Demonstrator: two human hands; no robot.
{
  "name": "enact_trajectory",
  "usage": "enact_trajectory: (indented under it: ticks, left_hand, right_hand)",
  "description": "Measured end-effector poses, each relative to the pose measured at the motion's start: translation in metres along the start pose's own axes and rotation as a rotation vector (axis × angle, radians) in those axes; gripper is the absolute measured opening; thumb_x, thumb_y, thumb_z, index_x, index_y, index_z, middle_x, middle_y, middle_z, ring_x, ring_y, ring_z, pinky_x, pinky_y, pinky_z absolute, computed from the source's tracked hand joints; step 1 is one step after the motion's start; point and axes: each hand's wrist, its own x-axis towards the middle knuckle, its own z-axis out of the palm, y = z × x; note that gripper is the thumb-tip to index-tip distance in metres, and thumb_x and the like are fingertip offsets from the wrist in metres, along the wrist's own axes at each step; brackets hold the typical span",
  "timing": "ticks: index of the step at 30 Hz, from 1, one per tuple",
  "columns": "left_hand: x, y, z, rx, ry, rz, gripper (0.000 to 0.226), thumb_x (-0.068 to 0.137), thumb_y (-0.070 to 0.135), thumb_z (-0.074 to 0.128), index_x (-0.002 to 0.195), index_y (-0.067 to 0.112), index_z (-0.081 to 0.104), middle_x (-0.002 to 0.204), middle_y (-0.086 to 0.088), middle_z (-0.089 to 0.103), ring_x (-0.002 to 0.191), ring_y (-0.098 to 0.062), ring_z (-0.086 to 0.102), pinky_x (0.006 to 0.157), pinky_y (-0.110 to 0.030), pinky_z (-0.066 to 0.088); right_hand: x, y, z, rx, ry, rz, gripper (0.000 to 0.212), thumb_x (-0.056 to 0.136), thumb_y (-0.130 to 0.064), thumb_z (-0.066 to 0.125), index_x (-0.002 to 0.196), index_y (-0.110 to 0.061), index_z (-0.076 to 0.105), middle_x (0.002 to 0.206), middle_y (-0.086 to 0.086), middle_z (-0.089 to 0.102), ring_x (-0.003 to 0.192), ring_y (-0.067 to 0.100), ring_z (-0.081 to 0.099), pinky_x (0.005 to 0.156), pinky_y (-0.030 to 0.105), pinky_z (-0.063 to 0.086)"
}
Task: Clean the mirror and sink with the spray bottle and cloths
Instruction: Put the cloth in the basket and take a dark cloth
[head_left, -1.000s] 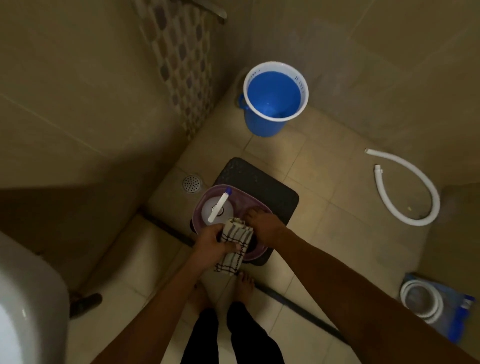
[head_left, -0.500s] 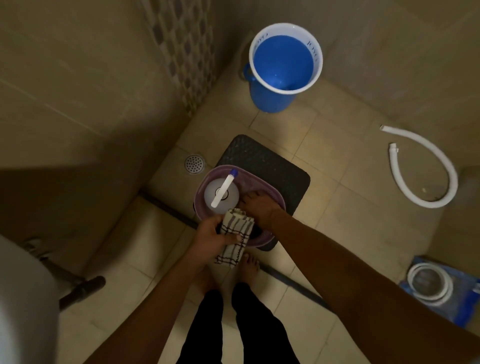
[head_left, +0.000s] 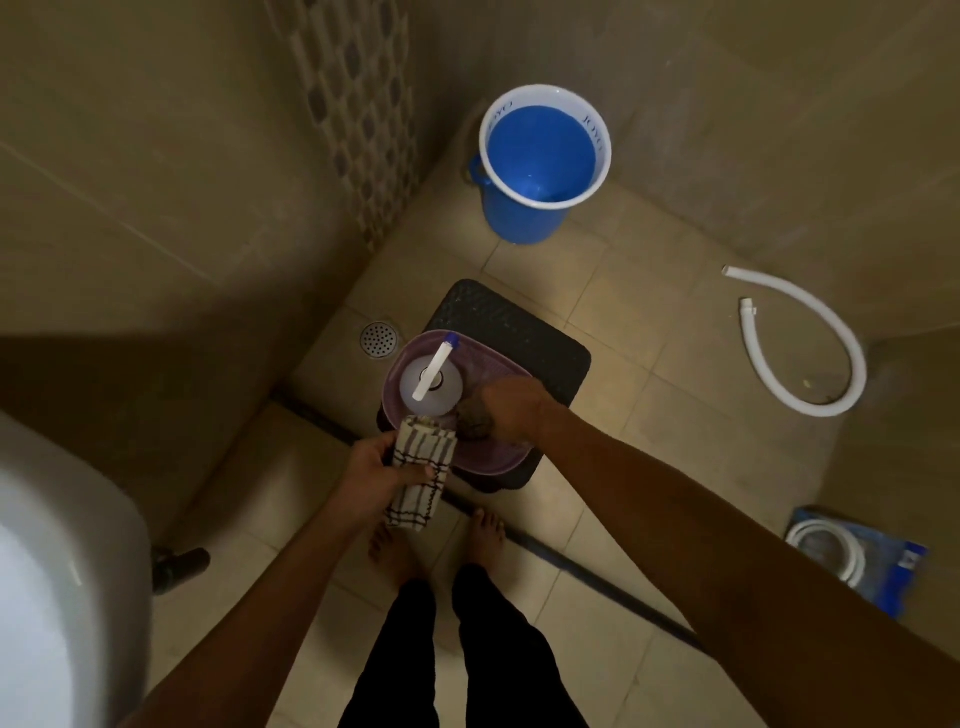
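Note:
A purple basin (head_left: 498, 460) sits on a dark stool (head_left: 540, 338) on the bathroom floor. In it stands a clear spray bottle (head_left: 428, 382) with a white nozzle and blue tip. My left hand (head_left: 382, 467) grips a folded white cloth with dark checks (head_left: 421, 473) at the basin's near rim. My right hand (head_left: 511, 408) reaches into the basin and holds a dark brown crumpled cloth (head_left: 472, 421) beside the bottle. The white sink (head_left: 57, 587) shows at the lower left edge. The mirror is out of view.
A blue bucket (head_left: 543, 156) with a white rim stands in the far corner. A white hose (head_left: 810, 343) curls on the floor at right, and a packaged hose (head_left: 857, 558) lies at lower right. A floor drain (head_left: 379, 339) lies left of the stool. My bare feet stand below the basin.
My right hand has closed on the dark cloth and lifted it in the basin. The left hand keeps hold of the checked cloth. The view shifted slightly.

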Motion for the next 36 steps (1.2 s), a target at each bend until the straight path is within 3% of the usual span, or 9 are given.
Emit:
enact_trajectory:
  ticks: [3,6,8,10,12,16,23,29,36]
  left_hand:
    - [-0.010,0.010,0.003,0.007,0.020,-0.023,0.029,0.079,-0.014,0.066,0.086,0.014,0.066,0.070,0.007,0.073,0.067,-0.009,0.069,0.054,-0.018,0.053]
    - [-0.010,0.017,0.013,-0.010,0.068,-0.036,0.030,0.081,-0.013,0.061,0.104,0.007,0.059,0.093,-0.004,0.068,0.083,-0.016,0.063,0.062,-0.021,0.049]
    - [-0.003,0.020,0.021,0.011,0.073,-0.039,0.040,0.081,-0.008,0.063,0.117,0.004,0.051,0.107,-0.009,0.063,0.091,-0.019,0.061,0.069,-0.025,0.047]
    - [0.007,0.021,0.032,0.063,0.032,-0.044,0.042,0.081,-0.001,0.065,0.121,0.005,0.050,0.113,-0.010,0.062,0.097,-0.021,0.061,0.076,-0.030,0.049]
    - [0.020,0.024,0.045,0.123,-0.004,-0.044,0.036,0.085,0.004,0.063,0.117,0.009,0.049,0.106,-0.003,0.061,0.096,-0.017,0.059,0.082,-0.032,0.048]
    - [0.053,0.022,0.069,0.180,-0.020,-0.038,0.035,0.088,0.009,0.064,0.119,0.011,0.048,0.105,0.002,0.058,0.100,-0.019,0.057,0.084,-0.033,0.046]
    - [0.114,-0.001,0.091,0.259,-0.031,-0.047,0.030,0.089,0.009,0.063,0.118,0.010,0.054,0.113,-0.003,0.060,0.104,-0.021,0.056,0.090,-0.036,0.046]
    - [0.150,-0.025,0.099,0.326,-0.098,-0.057,0.037,0.086,0.014,0.067,0.122,0.017,0.059,0.119,0.000,0.065,0.111,-0.022,0.059,0.103,-0.047,0.045]
    - [0.156,-0.040,0.112,0.580,0.008,0.092,0.026,0.090,0.020,0.062,0.116,0.015,0.059,0.116,-0.004,0.066,0.113,-0.023,0.061,0.103,-0.041,0.045]
  right_hand:
    - [-0.033,0.006,-0.005,0.231,0.085,0.111,0.047,0.094,-0.041,0.060,0.129,-0.009,0.055,0.126,0.013,0.060,0.119,0.030,0.055,0.099,0.037,0.043]
    - [-0.059,0.013,0.006,0.673,0.163,0.213,0.051,0.088,-0.038,0.069,0.130,-0.009,0.060,0.124,0.012,0.065,0.113,0.030,0.060,0.097,0.038,0.050]
    - [-0.082,0.015,0.016,1.000,0.259,0.268,0.038,0.088,-0.029,0.071,0.120,-0.009,0.066,0.109,0.008,0.069,0.090,0.020,0.065,0.073,0.027,0.056]
    - [-0.101,0.016,0.028,1.262,0.338,0.336,0.017,0.089,-0.019,0.069,0.103,-0.011,0.069,0.086,0.003,0.067,0.062,0.009,0.056,0.044,0.015,0.040]
    - [-0.110,0.020,0.041,1.397,0.389,0.394,0.003,0.089,-0.014,0.068,0.086,-0.013,0.067,0.071,0.002,0.061,0.050,0.009,0.048,0.040,0.022,0.031]
    - [-0.114,0.028,0.058,1.475,0.440,0.457,0.017,0.089,-0.011,0.065,0.074,-0.016,0.061,0.059,0.001,0.056,0.045,0.013,0.044,0.043,0.025,0.029]
    - [-0.108,0.041,0.086,1.594,0.506,0.468,0.007,0.089,-0.006,0.064,0.082,-0.006,0.063,0.067,0.006,0.060,0.047,0.009,0.051,0.040,0.019,0.036]
    - [-0.099,0.042,0.105,1.686,0.504,0.477,0.010,0.088,-0.003,0.065,0.088,-0.012,0.070,0.087,0.008,0.073,0.080,0.022,0.069,0.067,0.028,0.056]
    - [-0.097,0.041,0.111,1.646,0.472,0.469,0.014,0.091,-0.005,0.062,0.103,-0.002,0.066,0.082,0.005,0.067,0.062,0.009,0.059,0.045,0.012,0.041]
